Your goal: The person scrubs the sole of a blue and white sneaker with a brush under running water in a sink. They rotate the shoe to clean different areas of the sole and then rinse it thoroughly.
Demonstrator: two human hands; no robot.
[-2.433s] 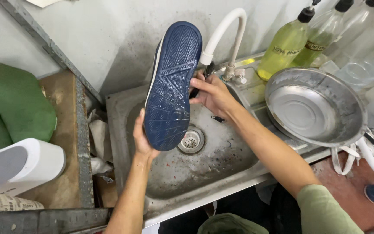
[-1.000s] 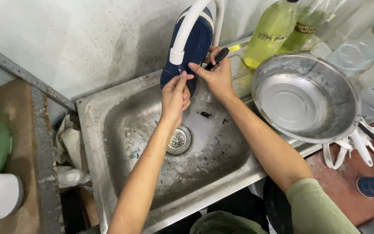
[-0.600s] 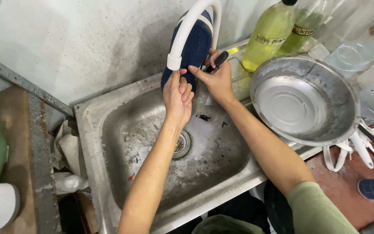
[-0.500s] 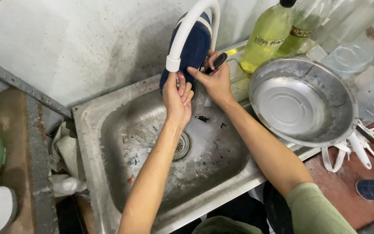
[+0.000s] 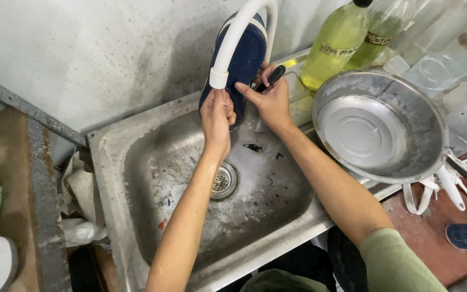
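1. While you hold the dark blue shoe (image 5: 244, 59) up under the white curved faucet (image 5: 232, 43), it sits at the back of the steel sink (image 5: 136, 157), toe end down, above the basin and just behind the spout's mouth.
2. Your left hand (image 5: 217, 116) has its fingers closed around the lower end of the shoe, directly beneath the spout.
3. Your right hand (image 5: 270, 100) is wrapped around a dark-handled brush (image 5: 274, 74), with the fingertips pressing against the shoe's side.
4. Judging by its look, the shoe is light, with a soft fabric upper and a stiffer sole. Wet, it would likely be slippery, so the sole edge and the heel seem the surest places to take hold of it.
5. Beside the sink on your right, a round metal basin (image 5: 379, 81) rests on the table, with a yellow-green bottle (image 5: 333, 46) and clear bottles behind it.
6. Much of the shoe is hidden by the faucet and your hands. Its top end is cut off at the frame edge.
7. Whether water is running cannot be made out, and the brush head is hidden behind your fingers.
8. Pale rags (image 5: 79, 194) left of the sink are bunched and unclear.
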